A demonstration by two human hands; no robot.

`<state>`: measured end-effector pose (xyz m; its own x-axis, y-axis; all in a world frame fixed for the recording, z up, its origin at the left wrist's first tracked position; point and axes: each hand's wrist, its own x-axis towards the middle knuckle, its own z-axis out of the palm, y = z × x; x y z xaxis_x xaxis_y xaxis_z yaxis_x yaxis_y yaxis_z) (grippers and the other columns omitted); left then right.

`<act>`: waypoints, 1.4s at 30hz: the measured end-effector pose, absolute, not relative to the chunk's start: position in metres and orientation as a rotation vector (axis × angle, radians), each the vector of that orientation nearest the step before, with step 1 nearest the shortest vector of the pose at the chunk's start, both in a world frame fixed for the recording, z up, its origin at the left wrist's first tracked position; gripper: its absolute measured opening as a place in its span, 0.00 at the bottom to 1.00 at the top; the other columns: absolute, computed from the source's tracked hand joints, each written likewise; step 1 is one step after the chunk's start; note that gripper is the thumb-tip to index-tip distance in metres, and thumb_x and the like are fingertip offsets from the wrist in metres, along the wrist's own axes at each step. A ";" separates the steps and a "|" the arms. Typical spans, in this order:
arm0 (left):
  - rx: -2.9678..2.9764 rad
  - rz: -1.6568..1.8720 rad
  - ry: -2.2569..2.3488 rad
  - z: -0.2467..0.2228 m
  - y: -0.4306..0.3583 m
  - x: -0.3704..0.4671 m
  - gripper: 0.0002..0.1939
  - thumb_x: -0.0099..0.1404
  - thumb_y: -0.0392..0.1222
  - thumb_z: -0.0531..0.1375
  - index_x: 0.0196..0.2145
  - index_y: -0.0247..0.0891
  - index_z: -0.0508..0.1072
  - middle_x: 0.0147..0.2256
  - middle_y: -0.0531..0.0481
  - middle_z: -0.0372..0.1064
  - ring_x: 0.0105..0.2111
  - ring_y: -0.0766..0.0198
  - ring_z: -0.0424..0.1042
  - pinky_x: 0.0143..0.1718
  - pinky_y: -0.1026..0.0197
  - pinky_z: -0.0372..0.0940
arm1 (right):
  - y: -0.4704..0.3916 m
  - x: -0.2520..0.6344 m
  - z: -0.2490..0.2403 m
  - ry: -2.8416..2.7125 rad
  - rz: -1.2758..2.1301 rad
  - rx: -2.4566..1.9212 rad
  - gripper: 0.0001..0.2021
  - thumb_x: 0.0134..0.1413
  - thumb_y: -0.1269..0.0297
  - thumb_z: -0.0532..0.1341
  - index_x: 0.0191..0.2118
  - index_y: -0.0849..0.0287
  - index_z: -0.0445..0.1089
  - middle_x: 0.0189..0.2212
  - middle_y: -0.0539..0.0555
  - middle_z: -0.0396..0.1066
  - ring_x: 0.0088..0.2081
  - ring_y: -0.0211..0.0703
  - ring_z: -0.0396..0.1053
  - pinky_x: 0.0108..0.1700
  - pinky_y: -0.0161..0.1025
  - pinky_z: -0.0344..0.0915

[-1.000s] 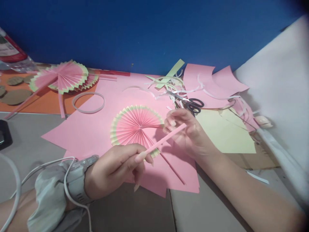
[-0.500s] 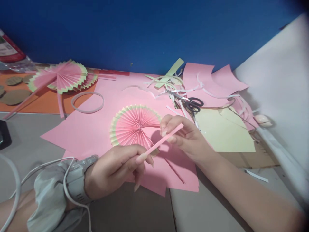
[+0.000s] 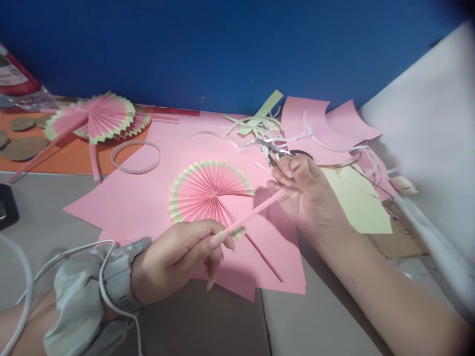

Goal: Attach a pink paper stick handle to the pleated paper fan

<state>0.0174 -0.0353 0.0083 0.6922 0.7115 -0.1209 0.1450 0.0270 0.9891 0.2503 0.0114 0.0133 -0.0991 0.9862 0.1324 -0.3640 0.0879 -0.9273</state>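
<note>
Here, a narrow folded pink paper strip spans the gap between both hands, held clear of the tabletop. The left hand pinches the strip's near end between thumb and forefinger, fingers closed on it; the right hand grips the far end with curled fingers. The strip is flat, stiff and straight, slanting upward from left to right. Beneath it lies a pleated semicircular fan of pink paper with a pale green rim, its creases radiating from a central point, with a thin pink stick running out from that point. The fan rests on smooth, overlapping pink paper sheets. Just beyond the right hand lie black-handled scissors, partly hidden, among curled white and green paper trimmings. A flat pale yellow sheet lies beside the right hand.
</note>
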 end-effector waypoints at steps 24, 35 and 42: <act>1.503 0.503 0.724 0.010 -0.036 0.018 0.16 0.71 0.47 0.45 0.36 0.37 0.69 0.21 0.57 0.67 0.19 0.72 0.69 0.26 0.69 0.64 | -0.008 0.238 0.015 -1.686 1.328 -0.709 0.08 0.48 0.74 0.66 0.35 0.54 0.73 0.31 0.48 0.67 0.35 0.35 0.66 0.37 0.35 0.65; 1.622 0.548 0.753 0.011 -0.035 0.017 0.20 0.72 0.46 0.42 0.37 0.36 0.70 0.20 0.53 0.70 0.27 0.66 0.72 0.32 0.65 0.66 | 0.008 0.245 0.006 -1.099 1.363 -0.704 0.05 0.54 0.61 0.63 0.29 0.54 0.69 0.25 0.45 0.57 0.25 0.32 0.54 0.30 0.32 0.57; 1.570 0.555 0.732 0.011 -0.034 0.018 0.18 0.72 0.44 0.43 0.36 0.35 0.69 0.21 0.54 0.69 0.22 0.70 0.70 0.30 0.66 0.65 | -0.010 0.232 0.008 -1.658 1.406 -0.785 0.10 0.51 0.65 0.65 0.41 0.53 0.72 0.31 0.49 0.65 0.32 0.36 0.63 0.35 0.35 0.63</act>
<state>0.0181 -0.0340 0.0110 0.6821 0.7286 -0.0620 0.1366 -0.0437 0.9897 0.2317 -0.0103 0.0083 -0.4816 0.8569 0.1835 -0.0413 0.1869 -0.9815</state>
